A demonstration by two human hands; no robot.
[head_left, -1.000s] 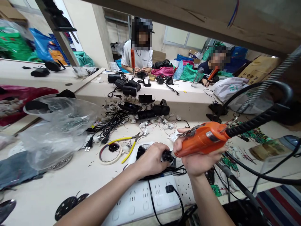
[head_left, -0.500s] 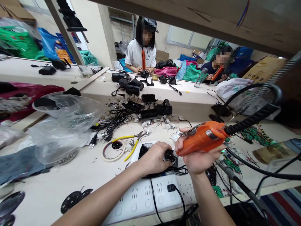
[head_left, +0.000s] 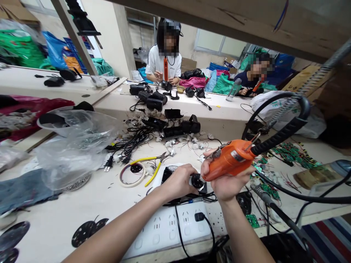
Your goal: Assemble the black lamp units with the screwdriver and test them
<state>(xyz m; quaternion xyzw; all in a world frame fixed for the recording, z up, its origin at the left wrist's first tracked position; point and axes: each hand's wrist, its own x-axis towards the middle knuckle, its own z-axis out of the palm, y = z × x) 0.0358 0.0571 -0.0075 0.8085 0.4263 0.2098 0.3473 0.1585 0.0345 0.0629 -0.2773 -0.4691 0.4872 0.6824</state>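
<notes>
My right hand (head_left: 226, 186) is wrapped round an orange electric screwdriver (head_left: 231, 160), held nearly level with its nose pointing left. A black round part (head_left: 196, 181) with a pale rim is in the fingers of my left hand (head_left: 178, 182). The screwdriver's nose meets or nearly meets this part; its bit is hidden. Beneath my left hand lies a larger black housing (head_left: 167, 174), mostly covered by the hand. Just left of it are yellow-handled cutters (head_left: 153, 175) and a roll of tape (head_left: 133, 175).
A white power strip (head_left: 170, 228) with a black plug lies in front. Black housings (head_left: 182, 128), cords and small motors crowd the middle. Green circuit boards (head_left: 293, 151) and a soldering iron (head_left: 263, 195) are on the right. Two co-workers sit across the bench, holding orange screwdrivers.
My right hand and the screwdriver have shifted slightly left, and the cable swung left with them. More of the round part's black face shows. The facing co-worker's hand has moved off the part.
</notes>
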